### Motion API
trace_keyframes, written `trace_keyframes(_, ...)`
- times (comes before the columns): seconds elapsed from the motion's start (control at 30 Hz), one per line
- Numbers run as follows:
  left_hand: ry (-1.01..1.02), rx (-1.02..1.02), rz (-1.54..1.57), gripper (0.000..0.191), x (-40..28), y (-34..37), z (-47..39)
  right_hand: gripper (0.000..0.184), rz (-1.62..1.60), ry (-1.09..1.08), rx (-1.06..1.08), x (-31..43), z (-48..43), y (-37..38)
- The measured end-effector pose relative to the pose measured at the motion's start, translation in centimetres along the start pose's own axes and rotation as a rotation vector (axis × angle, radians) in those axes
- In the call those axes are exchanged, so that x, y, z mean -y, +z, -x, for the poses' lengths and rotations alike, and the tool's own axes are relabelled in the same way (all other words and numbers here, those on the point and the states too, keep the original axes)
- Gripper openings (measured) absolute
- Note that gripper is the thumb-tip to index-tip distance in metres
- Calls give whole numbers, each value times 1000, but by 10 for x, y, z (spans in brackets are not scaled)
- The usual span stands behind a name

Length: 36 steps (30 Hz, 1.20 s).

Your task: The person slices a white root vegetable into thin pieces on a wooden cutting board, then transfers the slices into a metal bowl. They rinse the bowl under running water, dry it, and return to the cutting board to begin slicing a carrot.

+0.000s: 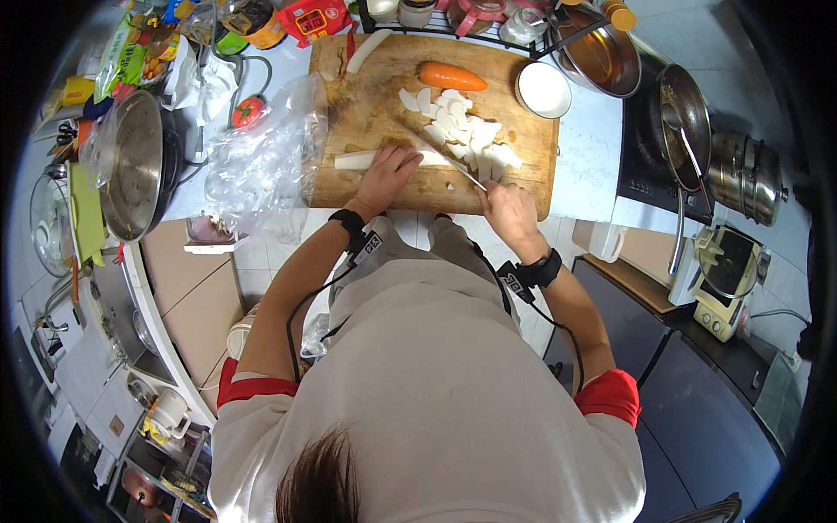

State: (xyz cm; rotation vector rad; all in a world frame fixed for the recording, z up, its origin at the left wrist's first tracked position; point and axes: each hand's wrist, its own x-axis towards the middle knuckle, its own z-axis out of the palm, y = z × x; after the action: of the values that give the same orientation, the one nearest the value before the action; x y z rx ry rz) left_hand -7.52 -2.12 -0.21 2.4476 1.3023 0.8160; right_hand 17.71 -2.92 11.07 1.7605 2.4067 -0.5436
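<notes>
My left hand (pixel 390 175) presses down on a long, pale, peeled vegetable piece (pixel 352 161) lying across the wooden cutting board (pixel 366 191). In my right hand (pixel 513 212) is the handle of a kitchen knife (pixel 451 160); its blade slants up and left, beside the fingers of my left hand, over the pale piece. Whether the edge touches the piece cannot be made out. Thin white slices (pixel 467 127) lie in a loose pile beyond the blade. Behind them rests an orange carrot (pixel 452 76). Another white length (pixel 369 50) and a dried red chilli (pixel 350 42) are at the board's far left.
A white bowl (pixel 543 89) stands on the board's right edge. Left are a clear plastic bag (pixel 261 157), a tomato (pixel 248 112) and a steel pan (pixel 133 167). A wok (pixel 684 124) sits on the cooktop (pixel 644 144) at right, near a steel pot (pixel 605 55). Behind is a jar rack (pixel 458 31).
</notes>
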Motion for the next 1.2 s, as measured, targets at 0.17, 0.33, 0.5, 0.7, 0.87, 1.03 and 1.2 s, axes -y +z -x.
trace_keyframes(0.17, -6, 19, -21, 37, 0, 0, -1, 16, 43, -45, -46, 0, 6, 6)
trace_keyframes(0.33, -11, 54, -35, 36, 0, -1, 0, 12, 90, -33, -19, 11, -10, 27)
trace_keyframes(0.5, 6, 35, -32, 33, 1, 0, 0, 25, -47, -8, -68, 8, -35, 28)
trace_keyframes(0.7, 18, 8, -27, 32, 0, 0, -1, 21, -106, -35, -75, 7, -8, 6)
trace_keyframes(0.87, 4, 16, -18, 31, -1, -3, -2, 8, -39, -56, -57, 14, -3, 16)
trace_keyframes(1.03, 1, 21, -17, 30, -2, -4, -3, 11, -20, -85, -131, 25, -30, 38)
trace_keyframes(1.2, 26, -26, -6, 27, 0, -2, -3, 28, -165, 30, -118, 17, -39, 26)
